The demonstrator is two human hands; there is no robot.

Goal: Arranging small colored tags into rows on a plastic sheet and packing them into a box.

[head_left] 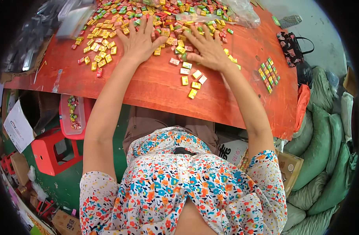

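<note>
Many small yellow, red and green boxes (pixel 102 55) lie loose on the red-orange table (pixel 156 84), heaped most thickly at its far side. My left hand (pixel 139 44) rests palm down among them with its fingers spread. To its right, my right hand (pixel 208 49) also lies flat with fingers apart, over more of the boxes. Neither hand grips anything; what is beneath the palms is hidden. A few boxes (pixel 192 93) are scattered nearer me, below the right hand. On the right of the table, a neat block of the same small boxes (pixel 269 74) sits in rows.
Clear plastic bags (pixel 242 13) lie at the far edge. A carton of dark and clear strips (pixel 32 35) stands far left. Below are a red stool (pixel 54 154) and a tub of boxes (pixel 74 117). Green sacks (pixel 316 145) and a dark floral bag (pixel 290 49) are at right.
</note>
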